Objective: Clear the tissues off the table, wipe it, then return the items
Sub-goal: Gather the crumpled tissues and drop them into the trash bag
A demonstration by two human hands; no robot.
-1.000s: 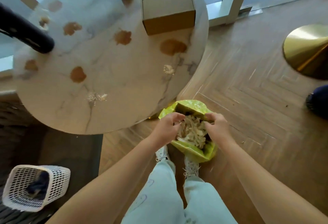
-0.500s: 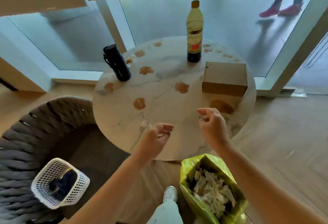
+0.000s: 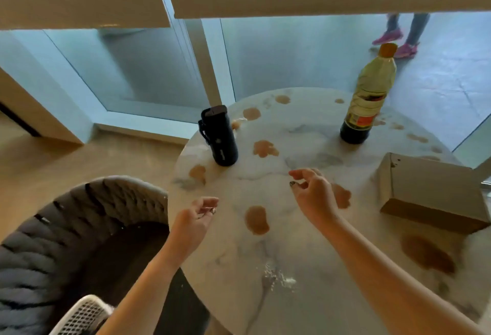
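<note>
left fingers (image 3: 210,206): curling loosely, thumb nearing forefinger, gripping nothing visible; left hand (image 3: 192,224) is hovering over the table's left edge.
right fingers (image 3: 300,175): half-curling in a loose pinch, nothing visible between them; right hand (image 3: 314,196) is hanging over mid-table.
task thing: no whole tissues are showing on the marble table (image 3: 332,295); only a patch of white tissue crumbs (image 3: 276,277) is lying near the front edge, between the two forearms and nearer the person than both hands.
key relation: crumbs are sitting behind the fingertips, so either hand is needing to pull back toward the body; the patch is too scattered to show a long axis; the right hand looks slightly nearer.
spills: brown stains (image 3: 256,220) are dotting the top, unwiped.
items on top: black flask (image 3: 220,139) far left, sauce bottle (image 3: 368,101) far right, cardboard box (image 3: 430,191) right edge.
vs earlier: half a second ago the yellow-green bag of tissues was showing at the bottom right; now it is out of frame, and both hands are reaching further over the table.
judgement: clearing is looking nearly done; the items likely need lifting before wiping.
</note>
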